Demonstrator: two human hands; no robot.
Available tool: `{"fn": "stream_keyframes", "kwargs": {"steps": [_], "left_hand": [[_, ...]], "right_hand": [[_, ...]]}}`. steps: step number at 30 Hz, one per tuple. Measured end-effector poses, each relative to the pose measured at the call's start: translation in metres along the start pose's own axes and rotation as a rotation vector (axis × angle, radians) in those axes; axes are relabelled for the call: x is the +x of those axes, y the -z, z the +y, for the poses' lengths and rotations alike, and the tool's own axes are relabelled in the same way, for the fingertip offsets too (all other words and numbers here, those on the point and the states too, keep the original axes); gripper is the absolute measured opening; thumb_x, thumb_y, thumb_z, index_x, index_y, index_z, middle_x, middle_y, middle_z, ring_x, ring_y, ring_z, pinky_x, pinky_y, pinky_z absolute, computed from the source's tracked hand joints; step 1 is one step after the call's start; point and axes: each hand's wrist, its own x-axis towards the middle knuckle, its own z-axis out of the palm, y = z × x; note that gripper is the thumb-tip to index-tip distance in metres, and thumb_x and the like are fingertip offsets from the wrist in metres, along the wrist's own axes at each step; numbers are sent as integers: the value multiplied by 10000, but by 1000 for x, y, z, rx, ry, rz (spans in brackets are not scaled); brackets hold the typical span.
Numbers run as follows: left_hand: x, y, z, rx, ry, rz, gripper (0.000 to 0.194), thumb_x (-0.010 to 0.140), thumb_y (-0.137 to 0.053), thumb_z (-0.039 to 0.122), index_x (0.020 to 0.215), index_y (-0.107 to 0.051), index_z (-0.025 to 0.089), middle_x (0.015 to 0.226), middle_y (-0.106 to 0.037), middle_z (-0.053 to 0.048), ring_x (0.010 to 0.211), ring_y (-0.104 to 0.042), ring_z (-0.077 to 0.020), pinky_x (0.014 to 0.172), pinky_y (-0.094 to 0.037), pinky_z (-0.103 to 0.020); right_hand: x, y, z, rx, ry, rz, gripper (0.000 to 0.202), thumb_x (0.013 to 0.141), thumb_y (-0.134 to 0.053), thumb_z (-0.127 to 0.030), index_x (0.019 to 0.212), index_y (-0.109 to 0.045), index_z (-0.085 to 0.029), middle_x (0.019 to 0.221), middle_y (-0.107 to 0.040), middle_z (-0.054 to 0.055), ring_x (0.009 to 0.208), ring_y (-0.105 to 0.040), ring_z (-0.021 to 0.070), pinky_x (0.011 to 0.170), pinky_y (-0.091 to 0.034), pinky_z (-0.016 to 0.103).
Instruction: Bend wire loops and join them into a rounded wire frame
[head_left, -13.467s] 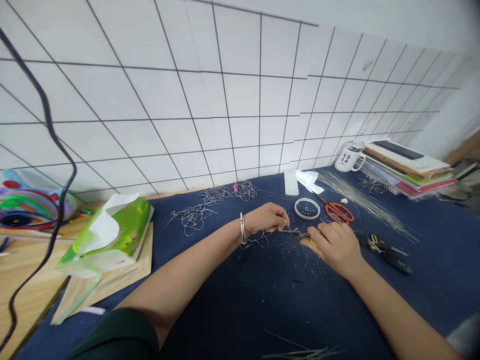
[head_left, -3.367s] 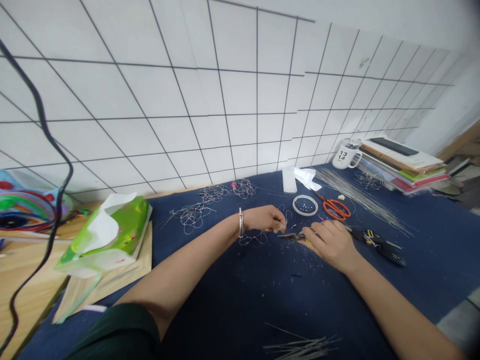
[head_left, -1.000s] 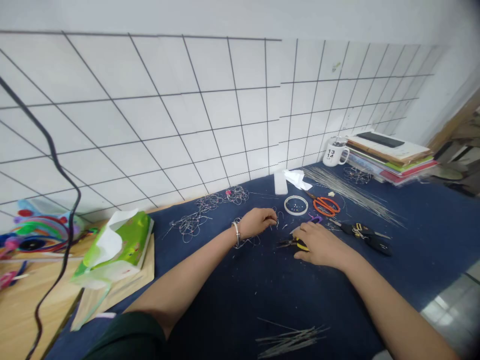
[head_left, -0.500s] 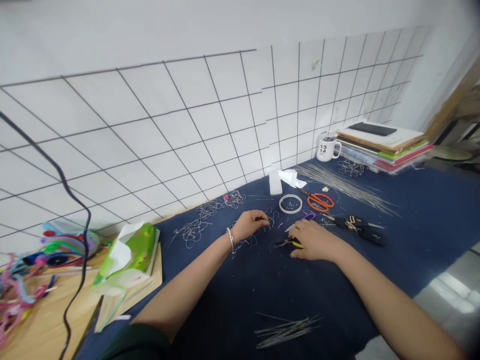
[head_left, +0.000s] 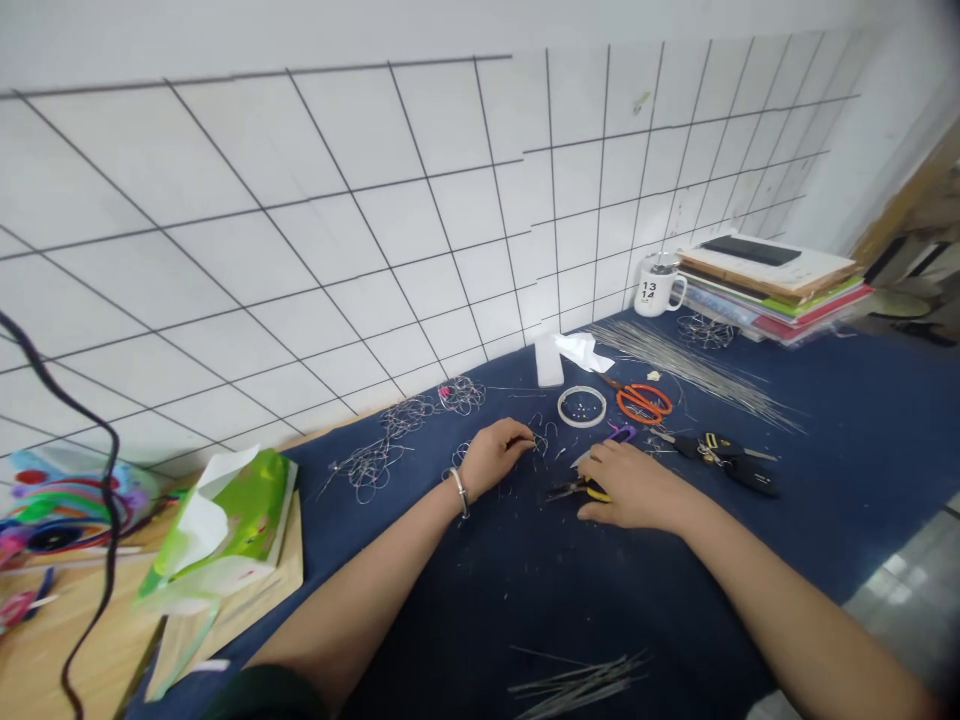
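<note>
My left hand [head_left: 495, 458], a bracelet at its wrist, hovers low over the dark blue cloth. Its thumb and fingertips pinch a thin bent wire [head_left: 538, 442]. To the right, my right hand [head_left: 626, 485] is curled over pliers with yellow handles [head_left: 598, 490]. The dark jaws of the pliers point left, and most of the grips are hidden under the palm. Just beyond those fingers lie purple-handled scissors [head_left: 622, 433], partly covered by the hand. A white ring-shaped dish [head_left: 582, 407] holding several tiny beads stands behind both hands.
Tangled wire pieces [head_left: 405, 420] lie left, near the tiled wall. Orange-handled scissors [head_left: 643, 402], black-handled cutters [head_left: 731, 460] and long straight wires [head_left: 697, 370] are at right. Short wires [head_left: 577, 685] lie in front. A mug [head_left: 656, 290] and stacked books [head_left: 772, 285] stand behind.
The view has shifted slightly, so the tissue pack sits further left. Both hands keep nearly the same places: left pinching the wire, right over the pliers.
</note>
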Motion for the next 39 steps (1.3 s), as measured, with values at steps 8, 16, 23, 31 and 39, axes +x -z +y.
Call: {"fn": "stream_keyframes", "kwargs": {"steps": [8,16,23,31,39], "left_hand": [[-24,10,13,106,-58,-82,173,855,-451,256,879,-613,199,901,-598,-24,813,-548,-124,770,-438,-245],[-39,2,24,322,-235,-189,270,869,-411,220,1102,-545,194,1075,-572,-54,964,-508,-180,877,-407,-333],[-41,0,30,430,-296,-218,289,874,-391,203,1126,-531,175,1087,-578,-79,1033,-494,-197,891,-393,-346],[-46,0,28,516,-336,-283,351,866,-357,141,1197,-472,167,1187,-540,-80,1129,-452,-215,900,-384,-359],[-47,-1,28,563,-370,-317,397,843,-358,116,1230,-439,150,1221,-506,-116,1163,-430,-219,899,-385,-358]], "right_hand": [[2,13,5,48,20,-21,390,802,-427,-523,978,-583,-211,886,-555,71,848,-507,209,757,-370,325],[10,5,-1,-95,-216,133,411,839,-363,-517,1083,-543,-239,897,-534,74,873,-490,209,759,-352,320],[20,-12,-9,-183,-246,106,419,846,-326,-526,1050,-573,-255,873,-526,82,825,-492,207,733,-355,321],[22,-15,-14,-208,-278,102,430,861,-308,-503,1138,-531,-263,896,-520,95,845,-482,217,731,-351,328],[22,-18,-17,-208,-302,119,425,868,-300,-487,1123,-540,-245,898,-521,102,850,-481,219,751,-349,339]]}}
